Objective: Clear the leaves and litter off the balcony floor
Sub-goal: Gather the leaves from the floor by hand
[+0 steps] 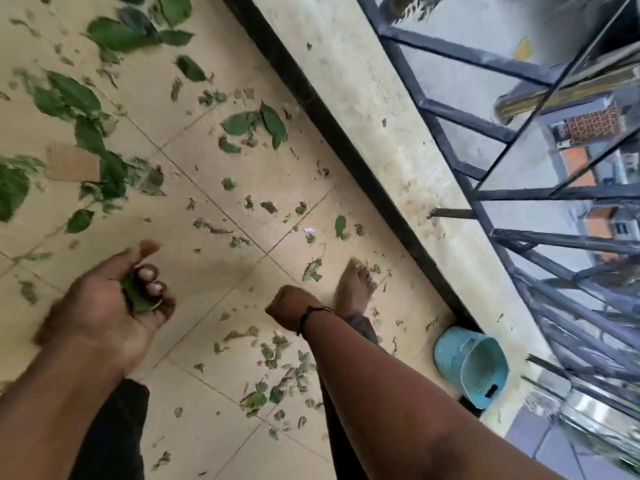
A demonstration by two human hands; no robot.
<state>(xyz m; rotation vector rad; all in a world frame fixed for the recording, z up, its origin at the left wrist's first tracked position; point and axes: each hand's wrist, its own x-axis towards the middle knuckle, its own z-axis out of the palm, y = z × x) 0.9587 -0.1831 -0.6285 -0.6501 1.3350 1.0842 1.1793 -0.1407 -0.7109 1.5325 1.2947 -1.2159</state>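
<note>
Left hand [114, 299] fingers [152, 282] curled round green leaves [136, 296]; right hand [289, 308] fisted, empty.

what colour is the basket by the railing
Light blue basket, lying on its side; the head view shows it.

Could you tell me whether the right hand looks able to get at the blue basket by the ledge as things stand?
Probably yes: the right hand is fisted, apparently empty, and only littered floor lies between it and the blue basket.
</note>
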